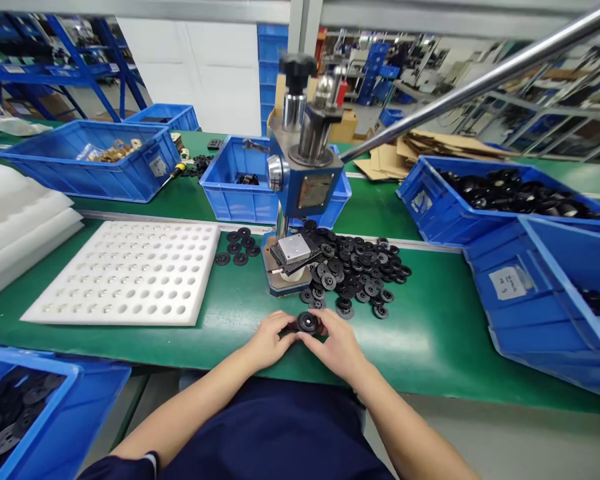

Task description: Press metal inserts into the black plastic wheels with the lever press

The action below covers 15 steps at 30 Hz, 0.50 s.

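Between my two hands is a round black plastic disc part [308,323] with a small light hole at its centre. My left hand [271,341] pinches its left edge, and my right hand [336,341] grips the right edge. They hold it just in front of a blue lever press [307,173], whose base carries a metal block [294,247]. To the right of that base lies a heap of similar black discs [360,267]. A smaller group of black discs [239,247] rests to its left.
A white foam tray [200,293] with rows of holes, many filled with small shiny pieces, lies left. Blue bins [145,180] stand behind, right and at the lower left. The press's long metal lever [460,83] slants up to the right. Foam sheets [20,220] are stacked far left.
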Each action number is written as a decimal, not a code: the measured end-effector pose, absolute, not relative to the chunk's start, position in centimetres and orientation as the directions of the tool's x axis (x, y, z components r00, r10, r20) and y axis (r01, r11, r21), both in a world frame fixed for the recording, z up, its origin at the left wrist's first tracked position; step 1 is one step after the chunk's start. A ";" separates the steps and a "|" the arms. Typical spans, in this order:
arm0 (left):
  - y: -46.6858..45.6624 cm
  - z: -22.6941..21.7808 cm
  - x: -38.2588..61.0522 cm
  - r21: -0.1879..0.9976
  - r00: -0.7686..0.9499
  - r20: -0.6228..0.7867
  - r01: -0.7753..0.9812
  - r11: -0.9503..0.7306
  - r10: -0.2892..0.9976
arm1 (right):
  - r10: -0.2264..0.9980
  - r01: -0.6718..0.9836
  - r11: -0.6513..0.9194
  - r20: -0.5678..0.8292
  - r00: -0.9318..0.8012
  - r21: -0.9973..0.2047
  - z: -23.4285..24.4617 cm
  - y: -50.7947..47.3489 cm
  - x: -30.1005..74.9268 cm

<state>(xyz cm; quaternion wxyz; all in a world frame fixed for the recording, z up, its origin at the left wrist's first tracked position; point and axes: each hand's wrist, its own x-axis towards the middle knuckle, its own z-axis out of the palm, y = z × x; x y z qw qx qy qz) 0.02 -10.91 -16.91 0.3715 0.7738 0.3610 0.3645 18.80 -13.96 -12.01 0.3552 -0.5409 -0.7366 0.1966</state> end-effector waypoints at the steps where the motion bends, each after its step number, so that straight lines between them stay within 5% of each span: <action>1: -10.9 -16.9 0.1 0.840 0.463 0.295 0.291 -0.457 0.836 | 0.939 0.662 0.321 0.319 -0.129 -0.678 -11.4 -13.4 19.5; 8: -10.5 -15.9 0.6 0.863 0.410 0.277 0.292 -0.413 0.869 | 0.919 0.676 0.045 0.295 0.260 -0.736 -5.1 -1.9 25.1; 15: -10.3 -16.4 0.9 0.883 0.348 0.209 0.334 -0.329 0.914 | 0.846 0.637 0.220 0.470 0.253 -0.739 1.3 8.3 22.7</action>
